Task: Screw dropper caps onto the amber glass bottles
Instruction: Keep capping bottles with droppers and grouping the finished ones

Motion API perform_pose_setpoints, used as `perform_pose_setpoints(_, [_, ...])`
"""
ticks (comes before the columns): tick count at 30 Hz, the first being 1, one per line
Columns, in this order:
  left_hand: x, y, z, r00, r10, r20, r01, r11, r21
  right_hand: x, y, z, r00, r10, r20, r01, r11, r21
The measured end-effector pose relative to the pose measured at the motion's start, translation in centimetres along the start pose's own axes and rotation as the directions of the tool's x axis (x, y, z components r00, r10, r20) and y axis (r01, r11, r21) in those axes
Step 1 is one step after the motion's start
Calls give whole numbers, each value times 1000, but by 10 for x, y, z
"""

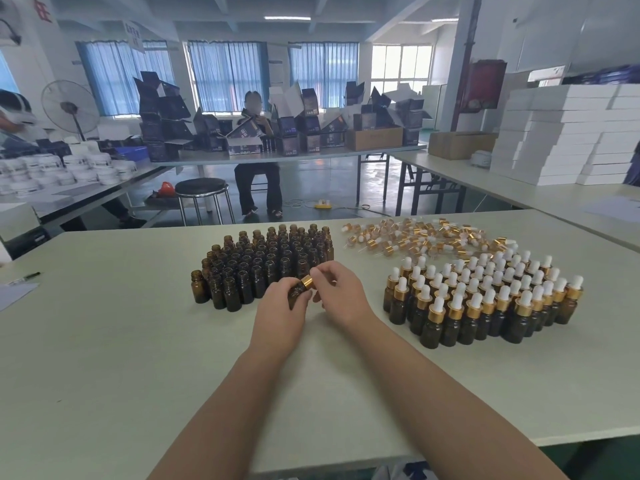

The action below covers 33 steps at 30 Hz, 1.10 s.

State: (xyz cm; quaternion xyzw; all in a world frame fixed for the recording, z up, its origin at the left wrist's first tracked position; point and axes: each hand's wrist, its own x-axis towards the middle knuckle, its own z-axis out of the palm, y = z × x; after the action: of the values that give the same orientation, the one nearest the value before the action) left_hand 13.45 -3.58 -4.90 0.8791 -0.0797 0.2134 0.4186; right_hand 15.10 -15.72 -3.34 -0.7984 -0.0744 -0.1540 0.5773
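- My left hand [282, 299] is wrapped around one amber bottle [296, 293], held tilted just above the desk [138, 341], right in front of the block of uncapped bottles [263, 258].
- My right hand [341, 292] has its fingertips pinched on the gold dropper cap [307, 282] sitting on that bottle's neck.
- Biggest worry: with the bottle tilted like that, the cap could bite crooked and cross-thread, so it'd feel tight but sit skewed.
- Both hands are really close to the front row of open bottles. One stray knuckle could probably domino a few.
- The finished capped bottles [485, 299] stand to the right, with the loose caps [415, 237] behind them.
- Labels: nothing on the bottles or caps. The red wall characters at top left are cut off, and the box print at the back is too small to read.
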Motion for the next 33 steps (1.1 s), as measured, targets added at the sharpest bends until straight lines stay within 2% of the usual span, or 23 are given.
perform_pose_setpoints(6, [-2, 3, -1, 999, 36, 3, -36, 999, 13, 3, 4, -4, 999, -29, 19, 31, 994, -109])
perform_pose_setpoints(11, [-1, 3, -2, 998, 56, 30, -56, 998, -2, 5, 6, -3, 996, -80, 50, 85, 990, -115])
perform_pose_setpoints(22, [-2, 2, -1, 994, 89, 65, -88, 996, -13, 7, 8, -7, 1000, 21, 20, -16, 969, -245])
perform_pose_setpoints(29, [-1, 0, 0, 996, 77, 43, -76, 997, -18, 3, 5, -6, 998, 58, -17, -60, 985, -162])
perform_pose_setpoints(33, [-1, 1, 0, 997, 57, 53, -57, 998, -9, 4, 6, -8, 999, 38, -5, -38, 984, -175])
